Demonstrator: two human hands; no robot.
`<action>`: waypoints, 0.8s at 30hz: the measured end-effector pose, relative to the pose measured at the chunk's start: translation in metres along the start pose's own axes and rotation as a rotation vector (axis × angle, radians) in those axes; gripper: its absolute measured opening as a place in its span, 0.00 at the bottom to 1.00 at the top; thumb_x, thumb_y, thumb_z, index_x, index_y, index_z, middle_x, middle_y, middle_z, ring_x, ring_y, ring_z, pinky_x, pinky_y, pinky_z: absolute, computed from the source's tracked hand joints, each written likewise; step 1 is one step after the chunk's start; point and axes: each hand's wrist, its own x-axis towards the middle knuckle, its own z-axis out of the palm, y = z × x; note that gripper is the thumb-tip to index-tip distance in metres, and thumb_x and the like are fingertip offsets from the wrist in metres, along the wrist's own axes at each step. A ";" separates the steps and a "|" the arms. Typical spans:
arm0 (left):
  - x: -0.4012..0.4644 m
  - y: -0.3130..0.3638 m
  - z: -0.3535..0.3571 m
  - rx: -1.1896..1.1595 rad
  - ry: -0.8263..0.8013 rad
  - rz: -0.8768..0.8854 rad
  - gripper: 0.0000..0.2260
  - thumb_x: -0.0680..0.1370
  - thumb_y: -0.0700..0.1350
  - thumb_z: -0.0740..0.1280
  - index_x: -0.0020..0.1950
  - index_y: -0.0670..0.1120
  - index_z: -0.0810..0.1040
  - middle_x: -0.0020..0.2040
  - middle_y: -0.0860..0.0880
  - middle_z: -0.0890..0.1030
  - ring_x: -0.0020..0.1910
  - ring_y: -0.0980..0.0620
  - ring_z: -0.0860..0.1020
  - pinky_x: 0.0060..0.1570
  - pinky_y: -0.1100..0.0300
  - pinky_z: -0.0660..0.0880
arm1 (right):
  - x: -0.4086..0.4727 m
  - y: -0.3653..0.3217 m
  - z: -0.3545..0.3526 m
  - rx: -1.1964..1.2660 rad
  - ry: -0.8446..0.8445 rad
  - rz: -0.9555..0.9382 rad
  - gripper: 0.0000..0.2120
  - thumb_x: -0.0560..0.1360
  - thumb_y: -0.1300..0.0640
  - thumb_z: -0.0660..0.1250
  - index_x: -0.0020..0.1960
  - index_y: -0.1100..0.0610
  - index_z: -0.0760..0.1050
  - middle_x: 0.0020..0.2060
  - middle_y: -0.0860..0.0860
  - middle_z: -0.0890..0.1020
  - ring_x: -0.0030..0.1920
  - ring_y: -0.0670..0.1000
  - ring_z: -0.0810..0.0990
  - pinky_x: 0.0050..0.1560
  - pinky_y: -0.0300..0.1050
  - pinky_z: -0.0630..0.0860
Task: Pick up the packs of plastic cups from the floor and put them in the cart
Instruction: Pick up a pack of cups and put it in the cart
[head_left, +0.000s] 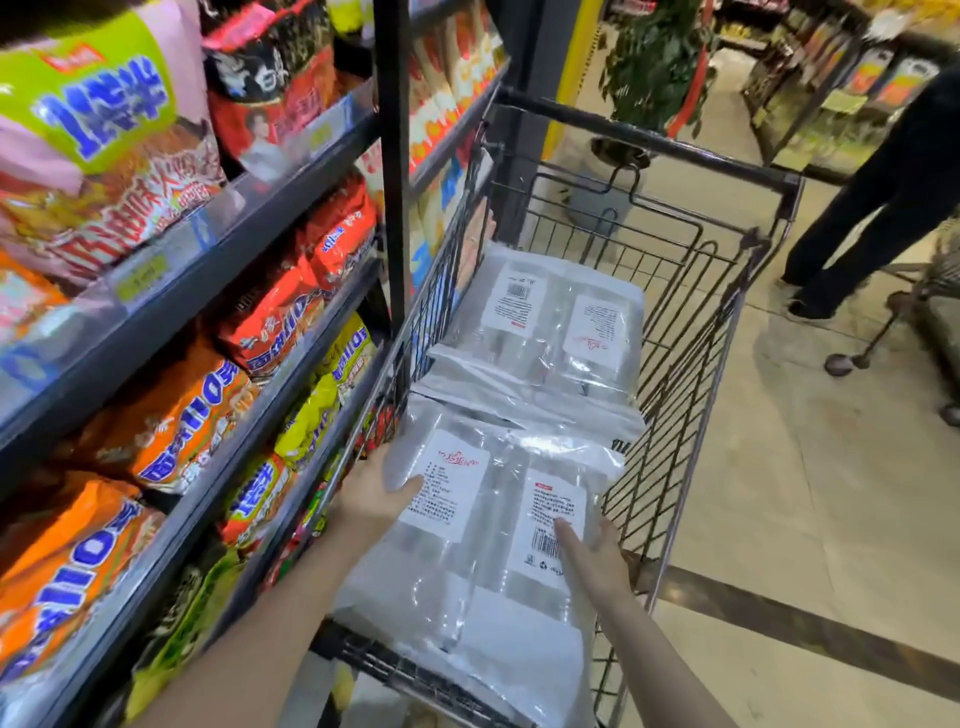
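Head view: pack of plastic cups between left hand and right hand, each grip pinching an edge, over cart

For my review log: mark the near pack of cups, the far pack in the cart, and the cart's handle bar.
near pack of cups (467, 587), head view, clear wrap between its two labels.
far pack of cups (550, 332), head view, wrap between its labels.
cart handle bar (649, 139), head view, middle of the black bar.
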 end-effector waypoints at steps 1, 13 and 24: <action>0.004 -0.002 0.001 0.017 -0.006 -0.005 0.38 0.66 0.65 0.63 0.72 0.48 0.65 0.62 0.42 0.76 0.61 0.42 0.74 0.57 0.54 0.71 | 0.002 0.001 0.001 0.004 0.004 0.001 0.39 0.75 0.44 0.65 0.76 0.59 0.51 0.72 0.57 0.65 0.70 0.60 0.66 0.70 0.55 0.64; 0.014 0.000 0.002 0.118 -0.066 -0.015 0.39 0.67 0.69 0.58 0.74 0.53 0.58 0.64 0.44 0.72 0.62 0.42 0.73 0.58 0.52 0.71 | 0.017 0.004 0.003 -0.054 -0.022 0.021 0.36 0.76 0.46 0.64 0.74 0.61 0.51 0.67 0.60 0.70 0.67 0.61 0.70 0.66 0.53 0.68; -0.007 0.029 -0.021 0.242 0.004 0.049 0.27 0.78 0.54 0.60 0.74 0.46 0.58 0.70 0.43 0.67 0.67 0.43 0.69 0.61 0.50 0.70 | 0.007 -0.047 -0.027 -0.301 0.010 -0.192 0.36 0.75 0.51 0.67 0.75 0.60 0.51 0.71 0.60 0.66 0.68 0.61 0.68 0.67 0.55 0.68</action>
